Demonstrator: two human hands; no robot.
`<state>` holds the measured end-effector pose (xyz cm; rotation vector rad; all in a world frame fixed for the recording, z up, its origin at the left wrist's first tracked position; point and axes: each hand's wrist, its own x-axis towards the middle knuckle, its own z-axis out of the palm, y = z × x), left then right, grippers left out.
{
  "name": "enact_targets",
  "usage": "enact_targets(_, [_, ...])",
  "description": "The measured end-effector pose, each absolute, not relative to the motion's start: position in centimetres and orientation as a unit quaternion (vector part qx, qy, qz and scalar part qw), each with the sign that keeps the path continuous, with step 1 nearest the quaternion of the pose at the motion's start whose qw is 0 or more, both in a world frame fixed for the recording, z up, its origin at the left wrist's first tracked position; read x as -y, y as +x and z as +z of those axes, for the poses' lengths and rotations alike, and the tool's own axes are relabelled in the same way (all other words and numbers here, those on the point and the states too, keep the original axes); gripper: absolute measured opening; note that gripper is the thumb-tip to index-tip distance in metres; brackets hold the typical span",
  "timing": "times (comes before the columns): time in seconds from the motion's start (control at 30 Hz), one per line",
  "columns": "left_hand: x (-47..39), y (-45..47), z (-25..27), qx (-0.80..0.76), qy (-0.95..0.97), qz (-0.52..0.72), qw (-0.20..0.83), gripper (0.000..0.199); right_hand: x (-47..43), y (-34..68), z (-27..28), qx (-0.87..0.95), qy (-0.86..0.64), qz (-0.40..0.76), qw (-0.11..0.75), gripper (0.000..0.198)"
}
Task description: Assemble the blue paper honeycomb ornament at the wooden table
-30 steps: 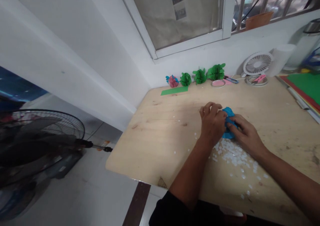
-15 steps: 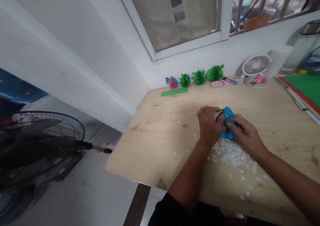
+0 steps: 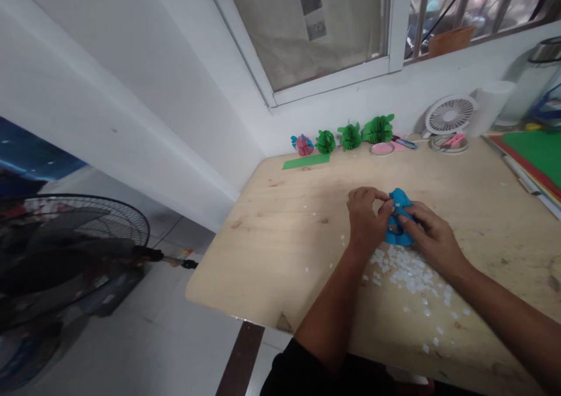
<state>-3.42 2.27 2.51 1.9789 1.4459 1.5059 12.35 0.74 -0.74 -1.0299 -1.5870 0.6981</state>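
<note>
Between my hands is a blue paper piece, curved with an opening in its middle and a small white square on its upper part. My left hand pinches its left side between thumb and fingers. On the right side, my right hand grips the same blue paper with thumb and fingertips. Many small white squares lie scattered on the wooden table, just in front of the paper and below my hands. The fingers partly cover the blue paper.
Along the wall stand a pink-and-blue paper figure and green paper figures. A green strip, a cutter and a small white fan are nearby. Coloured sheets lie at right; a large black fan stands left.
The view has shifted very slightly. My fingers have moved a little on the blue paper, which both hands still hold in about the same place.
</note>
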Motion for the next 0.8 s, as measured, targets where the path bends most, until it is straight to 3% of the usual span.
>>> enact_targets(0.37, [-2.37, -3.36, 2.53, -0.483, 0.674, 0.539, 0.146, 0.013, -0.77, 12.43, -0.82, 0.658, -0.429, 0.302, 0.541, 0.029])
enact_targets(0.8, [-2.74, -3.08, 1.92, -0.478, 0.574, 0.580, 0.324, 0.010, -0.78, 12.19, -1.01, 0.618, -0.440, 0.334, 0.559, 0.035])
